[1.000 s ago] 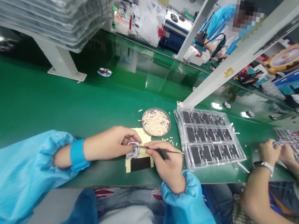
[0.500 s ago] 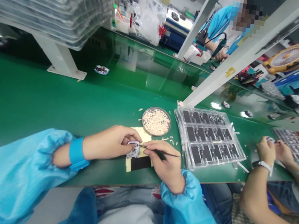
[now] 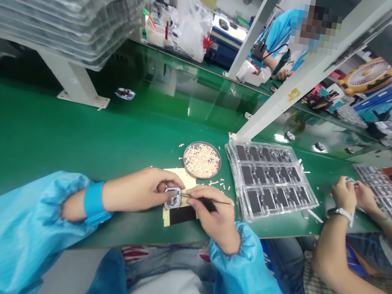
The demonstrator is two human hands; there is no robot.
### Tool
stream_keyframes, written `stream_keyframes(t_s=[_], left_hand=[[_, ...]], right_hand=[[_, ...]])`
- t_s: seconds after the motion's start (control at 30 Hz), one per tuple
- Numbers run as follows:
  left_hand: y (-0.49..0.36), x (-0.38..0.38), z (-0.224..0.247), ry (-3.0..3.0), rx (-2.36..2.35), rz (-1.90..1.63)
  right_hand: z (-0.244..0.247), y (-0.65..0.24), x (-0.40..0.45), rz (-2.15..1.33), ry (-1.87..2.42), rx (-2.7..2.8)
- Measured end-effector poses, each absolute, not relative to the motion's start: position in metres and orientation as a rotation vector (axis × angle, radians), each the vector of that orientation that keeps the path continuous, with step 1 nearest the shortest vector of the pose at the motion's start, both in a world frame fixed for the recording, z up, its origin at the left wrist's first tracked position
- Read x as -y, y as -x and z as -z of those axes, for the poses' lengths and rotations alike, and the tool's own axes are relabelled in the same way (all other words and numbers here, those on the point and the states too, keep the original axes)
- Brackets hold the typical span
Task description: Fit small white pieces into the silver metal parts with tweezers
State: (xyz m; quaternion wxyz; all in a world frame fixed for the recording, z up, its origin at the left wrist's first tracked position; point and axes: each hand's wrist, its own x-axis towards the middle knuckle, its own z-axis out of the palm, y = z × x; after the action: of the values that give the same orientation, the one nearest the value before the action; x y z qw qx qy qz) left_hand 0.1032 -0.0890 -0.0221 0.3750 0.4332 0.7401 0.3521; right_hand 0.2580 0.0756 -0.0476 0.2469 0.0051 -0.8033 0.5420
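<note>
Watching from a distance, I judge the step in hand to be fine work on the small pale frame (image 3: 173,198), which sits between the two hands, over a yellow sheet (image 3: 185,177) on the green bench (image 3: 136,142). The left hand (image 3: 143,191) pinches the frame at its left side, thumb and fingers closed on its edge. The right hand (image 3: 215,214) grips slim dark tweezers (image 3: 224,203) like a pen, their points aimed left at the frame; I can't tell at this size whether they touch it or hold a part. As I read it, the next move calls for a firm left pinch and small, light motions of the right fingers. Both wrists come in low from blue sleeves, palms turned inward. The round dish (image 3: 199,177) of tiny pieces lies just beyond the hands.
</note>
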Motion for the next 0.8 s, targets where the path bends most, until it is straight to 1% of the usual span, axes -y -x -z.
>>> stream_keyframes(t_s=[0.1,0.2,0.27,0.3,0.33,0.43,0.5,0.63,0.8], left_hand=[[-0.104,0.089,0.018,-1.039,-1.883,-0.937],[-0.109,0.089,0.015,-0.837,-1.785,-1.074],[-0.113,0.087,0.015,-0.722,-1.712,-1.226],[-0.116,0.085,0.015,-0.693,-1.688,-1.3],[-0.118,0.083,0.016,-0.67,-1.676,-1.362],[-0.125,0.076,0.02,-0.644,-1.686,-1.403],[-0.128,0.072,0.023,-0.65,-1.704,-1.376],[-0.128,0.071,0.027,-0.659,-1.764,-1.339],[-0.122,0.075,0.031,-0.652,-1.85,-1.306]], right_hand=[[0.039,-0.27,-0.076,-1.684,0.095,2.075],[0.022,-0.291,-0.086,-1.931,0.137,2.002],[0.006,-0.301,-0.104,-1.935,0.169,2.063],[-0.002,-0.303,-0.117,-1.827,0.223,2.133],[-0.011,-0.303,-0.133,-1.648,0.313,2.214],[-0.034,-0.287,-0.201,-0.849,0.645,2.38],[-0.042,-0.27,-0.252,-0.449,0.958,2.509],[-0.034,-0.242,-0.326,-0.372,1.165,2.574],[-0.016,-0.232,-0.348,-0.366,1.216,2.632]])
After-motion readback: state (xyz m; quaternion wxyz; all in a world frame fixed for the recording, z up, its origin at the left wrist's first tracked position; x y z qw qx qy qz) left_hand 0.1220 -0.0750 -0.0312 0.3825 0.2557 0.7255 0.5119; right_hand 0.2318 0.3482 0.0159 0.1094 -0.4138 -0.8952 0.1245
